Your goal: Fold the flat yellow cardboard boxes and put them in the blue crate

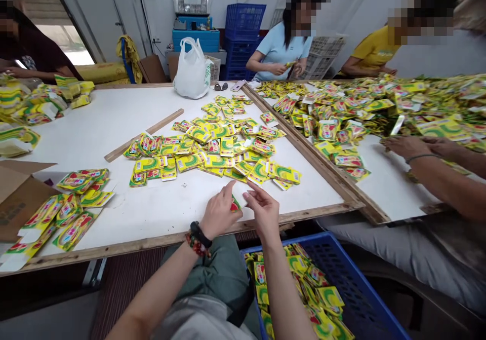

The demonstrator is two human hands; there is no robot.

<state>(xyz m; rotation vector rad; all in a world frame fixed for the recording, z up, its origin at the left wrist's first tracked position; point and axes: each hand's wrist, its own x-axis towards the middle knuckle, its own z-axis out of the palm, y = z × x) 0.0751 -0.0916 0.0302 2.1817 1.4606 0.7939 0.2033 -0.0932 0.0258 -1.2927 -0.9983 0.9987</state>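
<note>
Just above the table's front edge, my left hand grips a small yellow-green carton with a red patch; the fingers cover much of it. At the carton's right side, my right hand pinches its whitish end flap between thumb and forefinger. Beyond both hands spreads a loose pile of similar small cartons on the white table. Below my right forearm stands a blue plastic crate holding many of these cartons.
At left lie larger packs beside an open cardboard box. A loose wooden strip and a wooden divider cross the table. A white plastic bag stands at the back. Several people work around; one co-worker's hands are at right.
</note>
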